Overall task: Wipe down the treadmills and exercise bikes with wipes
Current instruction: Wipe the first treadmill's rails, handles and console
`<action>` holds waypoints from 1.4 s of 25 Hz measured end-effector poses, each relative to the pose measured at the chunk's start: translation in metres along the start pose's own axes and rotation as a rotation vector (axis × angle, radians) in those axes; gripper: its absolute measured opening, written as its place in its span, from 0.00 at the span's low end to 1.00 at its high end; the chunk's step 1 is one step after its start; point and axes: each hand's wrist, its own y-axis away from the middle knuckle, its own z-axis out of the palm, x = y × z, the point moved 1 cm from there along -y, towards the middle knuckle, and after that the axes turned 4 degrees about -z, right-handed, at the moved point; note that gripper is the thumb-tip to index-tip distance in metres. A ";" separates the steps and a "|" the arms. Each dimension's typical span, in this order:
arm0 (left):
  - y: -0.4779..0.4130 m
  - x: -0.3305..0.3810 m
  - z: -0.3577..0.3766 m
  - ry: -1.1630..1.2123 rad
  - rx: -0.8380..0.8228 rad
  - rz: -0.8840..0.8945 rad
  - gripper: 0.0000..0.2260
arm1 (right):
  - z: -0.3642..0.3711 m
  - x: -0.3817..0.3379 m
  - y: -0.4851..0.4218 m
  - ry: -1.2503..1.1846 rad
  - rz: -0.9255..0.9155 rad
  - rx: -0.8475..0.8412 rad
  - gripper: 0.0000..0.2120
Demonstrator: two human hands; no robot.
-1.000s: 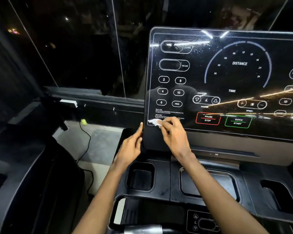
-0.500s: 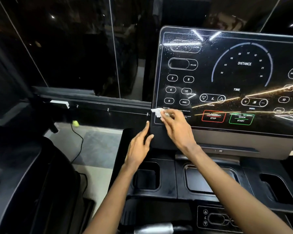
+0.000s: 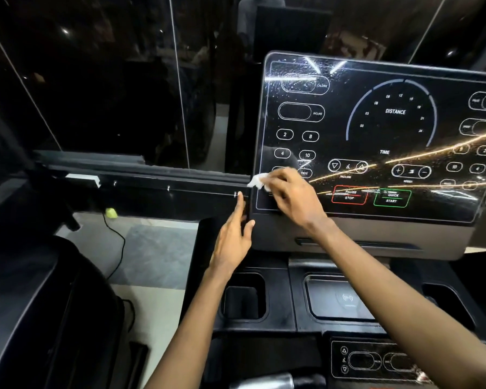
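The treadmill's glossy black console screen [image 3: 376, 141] fills the right half of the head view, with streaks and specks on its glass. My right hand [image 3: 291, 196] pinches a small white wipe [image 3: 257, 181] and presses it on the screen's lower left part, near the left edge. My left hand [image 3: 233, 237] has straight fingers and touches the console's lower left edge, holding nothing. Below the screen lies the black tray [image 3: 292, 276] of the treadmill.
A cup holder [image 3: 243, 303] and a charging pad [image 3: 340, 300] sit in the tray; a small button panel [image 3: 376, 360] lies below. Dark window glass [image 3: 110, 80] stands behind. Another black machine [image 3: 40, 318] is at the left, with a cable [image 3: 118, 242] on the floor.
My right hand has slid the wipe upward along the screen's left edge, from the bottom corner to beside the lower number buttons. The left hand stays at the console's edge. The view shifted left.
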 end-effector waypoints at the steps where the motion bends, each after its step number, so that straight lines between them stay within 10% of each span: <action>1: -0.003 0.008 -0.003 -0.016 -0.021 0.017 0.36 | -0.007 0.006 -0.010 -0.015 0.053 0.071 0.11; 4: -0.012 0.030 -0.010 -0.072 -0.061 0.073 0.38 | -0.024 0.009 -0.035 -0.032 0.172 0.251 0.11; 17: -0.035 0.035 -0.013 0.014 -0.047 0.010 0.36 | -0.023 0.010 -0.006 0.126 -0.045 -0.003 0.18; 35: -0.033 0.037 -0.016 0.050 -0.050 -0.042 0.33 | -0.031 0.018 0.049 -0.068 0.292 0.230 0.12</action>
